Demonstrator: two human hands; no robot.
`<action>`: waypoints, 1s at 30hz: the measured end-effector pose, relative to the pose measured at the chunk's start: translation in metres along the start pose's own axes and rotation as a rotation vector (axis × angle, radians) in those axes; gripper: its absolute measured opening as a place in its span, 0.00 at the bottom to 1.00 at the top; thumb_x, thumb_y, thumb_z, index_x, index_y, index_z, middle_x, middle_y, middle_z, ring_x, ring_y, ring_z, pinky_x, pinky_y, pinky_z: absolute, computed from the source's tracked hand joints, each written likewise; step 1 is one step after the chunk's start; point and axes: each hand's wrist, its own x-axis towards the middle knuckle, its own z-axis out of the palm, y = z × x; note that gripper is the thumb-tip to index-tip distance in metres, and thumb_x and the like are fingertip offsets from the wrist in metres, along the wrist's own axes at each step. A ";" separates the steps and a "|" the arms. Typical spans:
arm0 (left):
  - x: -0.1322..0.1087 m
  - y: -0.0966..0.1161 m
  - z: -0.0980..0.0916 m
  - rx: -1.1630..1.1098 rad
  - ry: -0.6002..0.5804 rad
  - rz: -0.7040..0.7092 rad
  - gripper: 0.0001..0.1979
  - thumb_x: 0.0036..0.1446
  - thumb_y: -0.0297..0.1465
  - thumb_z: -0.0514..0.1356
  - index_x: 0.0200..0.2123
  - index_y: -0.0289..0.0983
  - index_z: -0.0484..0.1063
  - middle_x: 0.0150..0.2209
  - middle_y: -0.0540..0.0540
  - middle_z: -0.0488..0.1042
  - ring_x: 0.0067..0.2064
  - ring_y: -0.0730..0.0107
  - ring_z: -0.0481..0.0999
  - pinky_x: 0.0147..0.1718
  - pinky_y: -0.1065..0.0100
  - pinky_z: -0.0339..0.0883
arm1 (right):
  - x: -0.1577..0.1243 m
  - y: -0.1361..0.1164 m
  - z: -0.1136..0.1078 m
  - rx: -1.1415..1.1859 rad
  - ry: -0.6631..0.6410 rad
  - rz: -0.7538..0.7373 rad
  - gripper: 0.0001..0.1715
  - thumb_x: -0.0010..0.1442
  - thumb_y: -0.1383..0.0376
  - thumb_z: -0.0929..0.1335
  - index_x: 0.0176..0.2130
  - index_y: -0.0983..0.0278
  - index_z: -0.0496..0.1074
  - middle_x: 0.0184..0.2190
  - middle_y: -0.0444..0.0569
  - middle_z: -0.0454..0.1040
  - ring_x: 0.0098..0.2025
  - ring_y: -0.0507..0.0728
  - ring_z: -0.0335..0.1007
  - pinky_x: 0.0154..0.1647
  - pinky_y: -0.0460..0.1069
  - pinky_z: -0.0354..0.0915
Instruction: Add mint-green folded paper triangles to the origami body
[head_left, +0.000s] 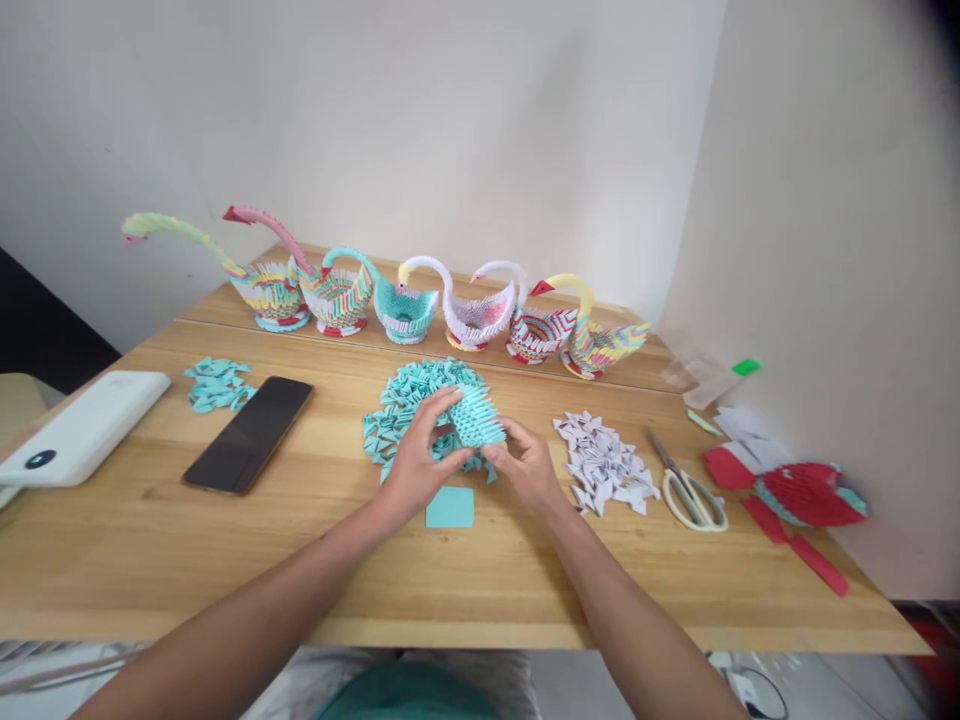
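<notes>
A teal block of interlocked folded paper pieces (pixel 477 417) is held just above the wooden table (pixel 225 570), over a heap of loose teal folded triangles (pixel 409 400). My left hand (pixel 417 458) grips the block's left side with curled fingers. My right hand (pixel 525 462) pinches its right lower edge. A flat teal paper rectangle (pixel 450 507) lies on the table just below my hands.
Several paper swans (pixel 405 300) stand in a row along the back. A pile of white folded pieces (pixel 604 462) and scissors (pixel 690 485) lie right; a red paper model (pixel 806 495) farther right. A black phone (pixel 249 433), white power bank (pixel 82 425) and small teal pile (pixel 217 384) lie left.
</notes>
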 end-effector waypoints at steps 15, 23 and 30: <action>0.009 0.013 -0.004 -0.315 -0.003 -0.344 0.33 0.55 0.43 0.66 0.60 0.41 0.62 0.60 0.38 0.67 0.61 0.51 0.68 0.56 0.54 0.65 | 0.003 0.000 0.000 -0.105 0.041 -0.123 0.13 0.49 0.60 0.77 0.38 0.56 0.82 0.46 0.49 0.81 0.52 0.64 0.75 0.60 0.62 0.64; 0.009 0.007 -0.004 -0.265 0.049 -0.285 0.31 0.51 0.40 0.69 0.56 0.41 0.64 0.59 0.40 0.67 0.59 0.54 0.68 0.58 0.54 0.61 | 0.003 -0.002 0.001 -0.163 0.047 -0.066 0.11 0.52 0.59 0.75 0.38 0.58 0.81 0.45 0.50 0.81 0.51 0.64 0.75 0.58 0.61 0.66; 0.009 0.008 -0.003 -0.293 0.081 -0.276 0.31 0.46 0.37 0.72 0.53 0.42 0.65 0.57 0.41 0.68 0.57 0.57 0.68 0.53 0.58 0.66 | 0.002 -0.002 0.000 -0.152 0.046 -0.055 0.18 0.52 0.58 0.76 0.44 0.57 0.80 0.48 0.49 0.80 0.53 0.63 0.74 0.59 0.59 0.66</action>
